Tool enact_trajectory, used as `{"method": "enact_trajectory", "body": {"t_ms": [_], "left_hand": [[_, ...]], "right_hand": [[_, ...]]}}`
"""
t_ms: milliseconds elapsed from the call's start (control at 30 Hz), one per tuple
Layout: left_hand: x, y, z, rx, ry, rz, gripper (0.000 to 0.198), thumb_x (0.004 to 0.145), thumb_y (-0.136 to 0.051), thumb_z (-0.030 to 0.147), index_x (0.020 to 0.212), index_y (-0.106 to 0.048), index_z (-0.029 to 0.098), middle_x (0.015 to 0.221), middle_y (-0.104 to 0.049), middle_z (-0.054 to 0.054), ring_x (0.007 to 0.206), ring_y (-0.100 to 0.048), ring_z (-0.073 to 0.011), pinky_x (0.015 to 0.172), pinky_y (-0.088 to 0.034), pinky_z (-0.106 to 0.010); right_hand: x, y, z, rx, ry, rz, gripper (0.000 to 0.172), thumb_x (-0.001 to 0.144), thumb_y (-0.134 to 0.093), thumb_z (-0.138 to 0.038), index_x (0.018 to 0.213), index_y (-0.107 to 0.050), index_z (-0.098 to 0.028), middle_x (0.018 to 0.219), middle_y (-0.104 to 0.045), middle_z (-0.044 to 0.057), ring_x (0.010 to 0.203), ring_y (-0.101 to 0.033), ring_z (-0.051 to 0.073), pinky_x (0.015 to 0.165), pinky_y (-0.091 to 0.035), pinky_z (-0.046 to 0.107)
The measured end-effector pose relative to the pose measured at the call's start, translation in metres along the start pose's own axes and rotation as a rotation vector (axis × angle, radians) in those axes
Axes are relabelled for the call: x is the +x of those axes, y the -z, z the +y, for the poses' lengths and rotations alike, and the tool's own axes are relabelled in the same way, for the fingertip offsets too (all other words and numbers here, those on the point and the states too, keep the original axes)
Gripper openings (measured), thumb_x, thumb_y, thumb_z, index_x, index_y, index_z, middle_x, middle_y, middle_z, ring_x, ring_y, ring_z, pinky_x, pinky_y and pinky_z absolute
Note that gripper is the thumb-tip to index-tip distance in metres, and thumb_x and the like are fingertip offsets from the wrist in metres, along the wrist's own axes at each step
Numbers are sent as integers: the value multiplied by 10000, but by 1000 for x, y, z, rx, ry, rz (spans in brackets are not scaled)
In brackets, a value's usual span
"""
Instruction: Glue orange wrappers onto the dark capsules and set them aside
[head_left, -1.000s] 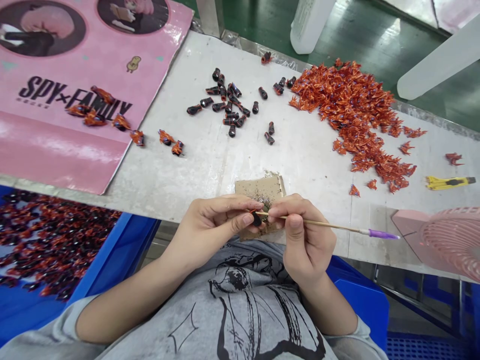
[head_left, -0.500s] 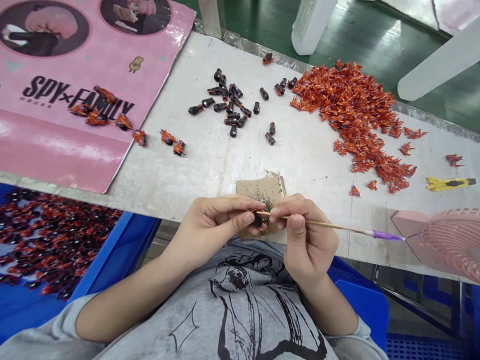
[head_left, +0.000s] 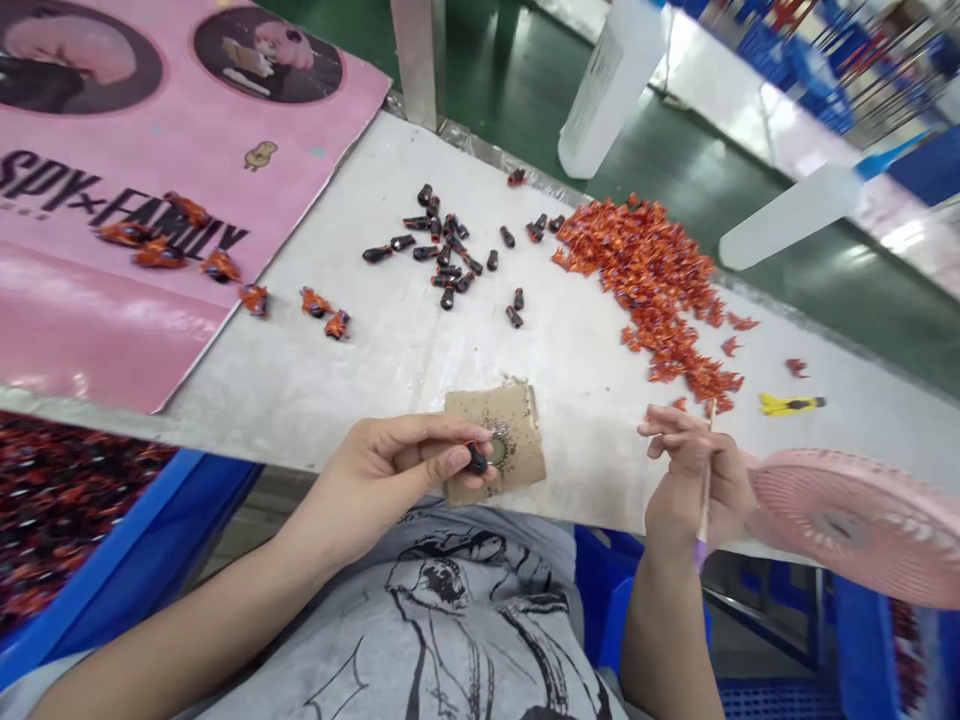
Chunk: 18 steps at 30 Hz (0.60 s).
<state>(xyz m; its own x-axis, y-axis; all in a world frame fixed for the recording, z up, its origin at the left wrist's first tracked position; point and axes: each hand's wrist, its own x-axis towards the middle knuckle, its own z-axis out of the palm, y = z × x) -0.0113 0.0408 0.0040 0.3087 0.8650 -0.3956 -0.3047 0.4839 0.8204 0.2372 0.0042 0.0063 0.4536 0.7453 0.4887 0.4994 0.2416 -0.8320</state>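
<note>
My left hand (head_left: 397, 470) pinches a small black plastic piece (head_left: 477, 459) between thumb and fingers, above the left part of a square of brown cardboard (head_left: 526, 440). The cardboard is speckled and has a greenish round patch in its middle. Off to the right, my right hand (head_left: 697, 480) holds a thin wooden stick (head_left: 705, 490) with a purple end, tucked upright against the palm. The fingers of that hand reach left, close to the lower edge of a heap of orange spiky pieces (head_left: 645, 270).
Several black pieces (head_left: 446, 255) lie mid-table. A few orange-and-black pieces (head_left: 315, 302) lie near and on the pink printed sheet (head_left: 202, 150). On the right are a yellow tool (head_left: 791, 404) and a pink fan (head_left: 862, 520). A blue bin (head_left: 157, 540) stands lower left.
My right hand has moved right, away from the black piece, and the stick has swung from level to upright. The left hand still holds the piece. The view has shifted.
</note>
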Motion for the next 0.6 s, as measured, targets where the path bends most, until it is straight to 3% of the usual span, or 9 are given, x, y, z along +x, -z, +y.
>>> {"method": "enact_trajectory", "body": {"t_ms": [33,100,200,300,433,600], "left_hand": [[1,1,1,3,6,1,218,684,-928,391,803,-853,224,797,-833,-80,645,-788,-223,654,-687,-303],[2,3,3,23,32,0,247,685,-919,429,807,-852,226,821,-837,-89,659,-792,-238,676,-688,-322],[1,11,6,91,100,-13,295,673,-908,488,809,-850,232,851,-841,-96,657,-794,-255,676,-683,-336],[-3,17,6,171,147,-24,331,647,-908,530,786,-847,236,774,-830,-92,631,-783,-255,624,-665,-307],[-1,14,3,202,175,5,394,598,-921,573,766,-841,227,785,-830,-90,712,-790,-264,689,-668,-319],[14,-12,22,75,76,91,403,630,-924,533,819,-821,192,804,-829,-87,726,-796,-246,766,-667,-328]], "right_hand": [[6,12,8,-172,27,-17,211,964,-638,-334,797,-630,-206,839,-747,59,887,-739,237,745,-554,371],[16,34,23,-456,41,-119,159,892,-709,-361,902,-667,-208,991,-763,106,964,-722,272,759,-558,406],[22,50,40,-589,2,-239,237,856,-712,-396,1000,-702,-209,1029,-757,129,1021,-692,304,862,-562,489],[22,50,48,-578,-40,-245,204,865,-677,-386,944,-729,-205,934,-756,121,894,-695,284,830,-576,481],[26,45,45,-506,-88,-195,161,844,-680,-343,841,-733,-191,801,-747,94,734,-687,246,716,-589,426],[37,26,5,-289,-70,-175,159,860,-696,-333,900,-718,-181,807,-773,70,659,-715,184,632,-610,329]]}}
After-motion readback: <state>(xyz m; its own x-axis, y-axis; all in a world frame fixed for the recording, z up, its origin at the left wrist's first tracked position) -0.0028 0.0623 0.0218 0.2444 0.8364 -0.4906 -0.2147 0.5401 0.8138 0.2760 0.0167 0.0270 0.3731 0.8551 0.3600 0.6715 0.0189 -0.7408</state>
